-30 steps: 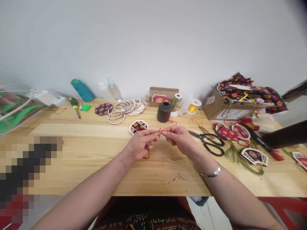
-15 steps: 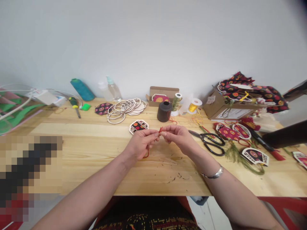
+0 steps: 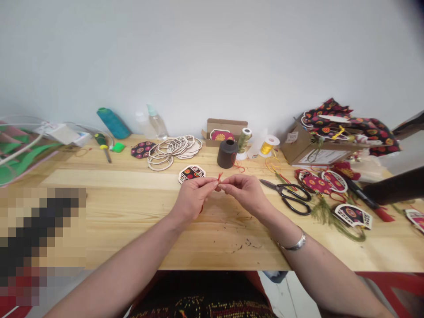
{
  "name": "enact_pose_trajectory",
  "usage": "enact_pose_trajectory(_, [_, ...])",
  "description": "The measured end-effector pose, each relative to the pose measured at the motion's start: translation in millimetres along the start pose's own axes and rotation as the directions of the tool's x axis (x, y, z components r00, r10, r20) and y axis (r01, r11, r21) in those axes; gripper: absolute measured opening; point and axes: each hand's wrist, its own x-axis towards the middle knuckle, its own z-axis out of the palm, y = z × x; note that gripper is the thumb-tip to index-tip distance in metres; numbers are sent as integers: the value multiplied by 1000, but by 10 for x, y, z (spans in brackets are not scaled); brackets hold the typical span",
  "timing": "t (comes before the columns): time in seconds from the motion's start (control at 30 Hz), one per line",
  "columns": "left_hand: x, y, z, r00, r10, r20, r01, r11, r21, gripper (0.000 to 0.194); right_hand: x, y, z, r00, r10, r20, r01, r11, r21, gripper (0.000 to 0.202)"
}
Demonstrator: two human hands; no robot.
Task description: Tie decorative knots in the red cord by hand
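A thin red cord [image 3: 220,176] is pinched between the fingertips of both hands, its short ends sticking up above them. My left hand [image 3: 195,194] closes on it with thumb and forefinger, and a bit of red cord shows below that palm. From the other side my right hand [image 3: 244,191] pinches the same spot, its fingertips meeting the left ones. Any knot in the cord is too small to make out. Just behind the left hand lies a patterned ornament [image 3: 191,173] with a pale cut-out frame. Black-handled scissors [image 3: 291,196] rest right of the right hand.
Behind the hands stand a black thread cone [image 3: 227,154], a spool of yellow cord [image 3: 269,145] and a small cardboard box [image 3: 243,126]. Pale wooden frames [image 3: 160,164] lie to the left. Finished-looking ornaments [image 3: 353,216] and a fabric-filled carton [image 3: 298,145] are at the right.
The red cord ends now point upward above the fingertips. Both hands have shifted slightly, with the right fingertips a little lower and closer to the left ones.
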Motion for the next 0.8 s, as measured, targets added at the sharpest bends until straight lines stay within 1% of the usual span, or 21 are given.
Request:
enact_pose_trajectory(0.17, [-10,-33,-9,998,63,-17,-61,993,97,20,-11,-9,17,1000,-17,-27,15,997,-73,19])
enact_pose_trajectory(0.27, [-27,-26,-6,995,98,-16,-93,978,188,19,-12,-5,24,999,-15,-41,11,995,-104,19])
enact_pose_trajectory(0.33, [-39,-13,-3,993,112,-25,-103,964,246,18,-15,-6,26,999,-17,-45,12,992,-128,18])
enact_pose_trajectory(0.43, [-53,8,2,991,125,-40,-108,951,291,17,-21,-11,27,999,-17,-45,10,989,-150,19])
enact_pose_trajectory(0.57, [-61,24,8,994,105,-44,-88,954,288,17,-22,-28,29,999,8,-38,-14,990,-142,18])
enact_pose_trajectory(0.8, [-30,-12,13,999,30,-33,-25,990,140,22,-10,-56,18,997,46,-54,-51,994,-102,16])
